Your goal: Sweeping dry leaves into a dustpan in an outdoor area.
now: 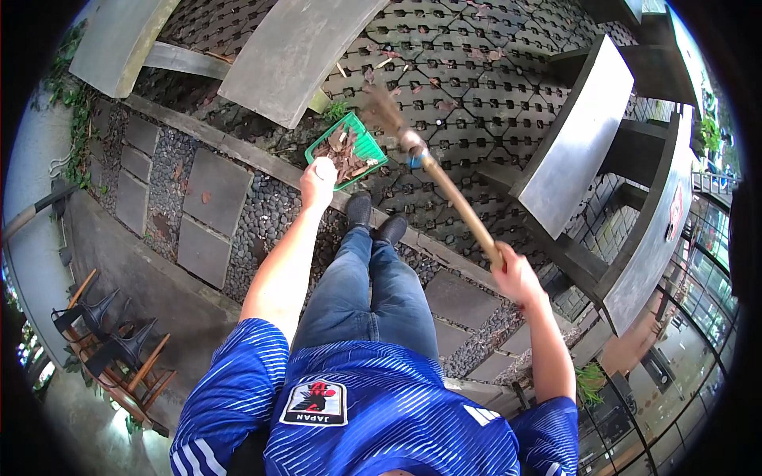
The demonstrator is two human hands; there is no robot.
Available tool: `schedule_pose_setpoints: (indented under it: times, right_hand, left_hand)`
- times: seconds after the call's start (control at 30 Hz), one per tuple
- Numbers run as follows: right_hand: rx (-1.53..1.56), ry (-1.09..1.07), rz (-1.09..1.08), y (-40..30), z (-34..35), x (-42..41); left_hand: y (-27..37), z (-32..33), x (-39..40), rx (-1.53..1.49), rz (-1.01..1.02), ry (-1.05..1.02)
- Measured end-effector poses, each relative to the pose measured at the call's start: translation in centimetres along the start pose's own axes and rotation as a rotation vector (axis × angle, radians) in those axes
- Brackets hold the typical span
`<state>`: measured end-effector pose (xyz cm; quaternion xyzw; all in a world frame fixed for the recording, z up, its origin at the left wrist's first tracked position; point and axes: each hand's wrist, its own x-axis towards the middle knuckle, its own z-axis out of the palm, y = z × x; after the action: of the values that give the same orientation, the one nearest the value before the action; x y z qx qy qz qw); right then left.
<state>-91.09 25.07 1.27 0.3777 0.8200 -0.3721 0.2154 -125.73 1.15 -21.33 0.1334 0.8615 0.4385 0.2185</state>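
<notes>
My left hand (319,183) is closed at the near edge of a green plastic dustpan (374,156), on a handle that the hand mostly hides. Dry brown leaves (340,152) lie heaped in the pan. My right hand (518,275) grips the end of a long wooden broom handle (461,199). The handle slopes up and left to a binding with a blue band, and from there to the broom's brown bristles (384,110), blurred, just right of the dustpan's far side. Scattered leaves (446,105) lie on the perforated paving beyond the bristles.
Concrete benches or tables stand ahead (303,53) and to the right (577,143). A low stone curb (238,150) runs past my shoes. Nearer are dark pebbles (268,220) and square slabs (215,191). Wooden-legged chairs (122,351) stand at the lower left.
</notes>
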Motion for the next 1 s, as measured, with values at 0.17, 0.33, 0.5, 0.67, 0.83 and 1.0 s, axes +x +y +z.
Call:
schedule_pose_setpoints:
  times: [0.17, 0.33, 0.5, 0.67, 0.83, 1.0]
  right_hand:
    - [-0.300, 0.129, 0.007, 0.6, 0.0, 14.0]
    - [-0.222, 0.200, 0.085, -1.8, 0.7, 22.8]
    - [-0.382, 0.125, -0.034, -1.2, -0.4, 21.0]
    - [-0.440, -0.097, -0.065, -1.4, -1.4, 11.6]
    - [-0.419, -0.125, -0.105, -1.0, -2.0, 3.7]
    - [-0.144, -0.049, 0.105, 0.5, -1.8, 0.5]
  left_hand:
    - [-0.3, 0.4, -0.5, 0.054, 0.178, -0.053]
    - [-0.6, 0.3, -1.0, 0.019, 0.189, 0.075]
    - [-0.7, 0.4, -0.7, 0.002, 0.114, 0.186]
    - [-1.8, -0.4, 1.2, 0.003, -0.017, 0.121]
    - [0.0, -0.2, 1.5, 0.022, 0.048, 0.098]
    - [0.6, -0.5, 1.2, 0.042, -0.015, 0.088]
